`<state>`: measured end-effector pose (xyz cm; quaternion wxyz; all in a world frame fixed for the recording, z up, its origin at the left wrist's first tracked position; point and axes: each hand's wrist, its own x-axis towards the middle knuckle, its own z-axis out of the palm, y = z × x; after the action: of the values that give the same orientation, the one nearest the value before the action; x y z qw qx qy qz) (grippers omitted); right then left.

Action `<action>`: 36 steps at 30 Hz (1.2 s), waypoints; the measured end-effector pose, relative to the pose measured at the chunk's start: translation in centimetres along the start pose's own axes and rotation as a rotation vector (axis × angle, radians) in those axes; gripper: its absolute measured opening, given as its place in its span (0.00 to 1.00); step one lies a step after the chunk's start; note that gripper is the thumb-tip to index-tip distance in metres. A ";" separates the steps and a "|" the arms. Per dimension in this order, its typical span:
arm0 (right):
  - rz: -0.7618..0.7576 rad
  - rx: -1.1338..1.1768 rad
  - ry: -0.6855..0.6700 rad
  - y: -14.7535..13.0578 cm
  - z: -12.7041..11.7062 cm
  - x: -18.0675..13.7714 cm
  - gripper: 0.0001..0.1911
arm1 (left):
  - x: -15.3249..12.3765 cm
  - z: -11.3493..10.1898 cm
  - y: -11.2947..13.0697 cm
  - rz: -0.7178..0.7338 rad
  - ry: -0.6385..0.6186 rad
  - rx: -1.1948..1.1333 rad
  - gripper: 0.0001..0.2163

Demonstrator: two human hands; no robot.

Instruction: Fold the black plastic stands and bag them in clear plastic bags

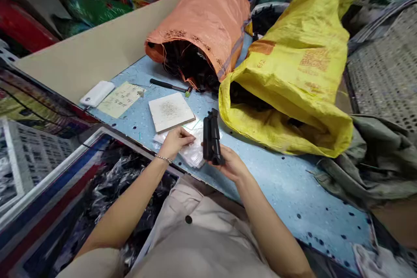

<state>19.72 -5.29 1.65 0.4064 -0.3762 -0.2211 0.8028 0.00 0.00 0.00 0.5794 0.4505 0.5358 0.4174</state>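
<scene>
White device beside handwritten note; black-handled hammer

Black part; clear bags alongside

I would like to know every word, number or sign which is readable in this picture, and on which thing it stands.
"612", perhaps: small tilted marking on the yellow sack; I am not certain of the digits.
Orange print block on the same sack: too blurred to read.
Handwriting on the note: too small and blurred to read.
</scene>
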 end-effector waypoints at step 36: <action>-0.126 -0.730 -0.206 4.2 2.8 -5.6 0.09 | -15.9 -6.5 3.3 -0.008 -0.536 1.069 0.13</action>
<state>17.66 -12.48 2.97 0.2700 -0.3993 -0.5546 0.6782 -7.76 -14.07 6.96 0.3892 0.7671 0.5083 -0.0404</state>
